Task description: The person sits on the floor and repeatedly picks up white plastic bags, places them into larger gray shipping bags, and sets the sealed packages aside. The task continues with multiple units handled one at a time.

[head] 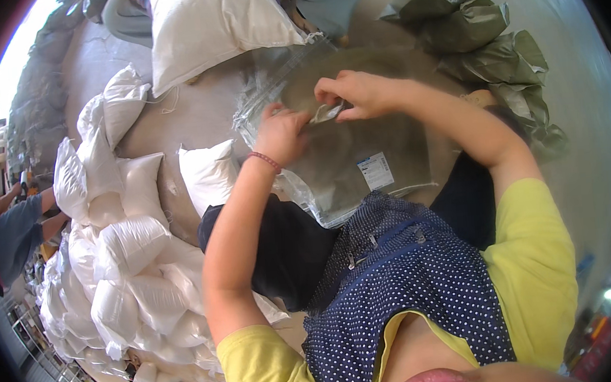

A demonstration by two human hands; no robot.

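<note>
A flat olive-brown sack (393, 141) bearing a white printed label (375, 171) lies before me, partly across my lap. Clear plastic sheeting (305, 193) shows along its left side. My left hand (284, 133), with a red bracelet at the wrist, has its fingers curled on the sack's left part, slightly blurred. Across from it, my right hand (357, 94) pinches a bunched, shiny fold (329, 112) of the sack between thumb and fingers. The fold spans the short gap between both hands. What lies under my left palm is hidden.
Plump white sacks (129, 248) are heaped on the left, and a small white one (210, 174) lies beside my knee. Filled olive bags (510, 56) line the right. Ahead, another person (328, 0) sits behind a large white sack (217, 28). A second person (10, 230) is far left.
</note>
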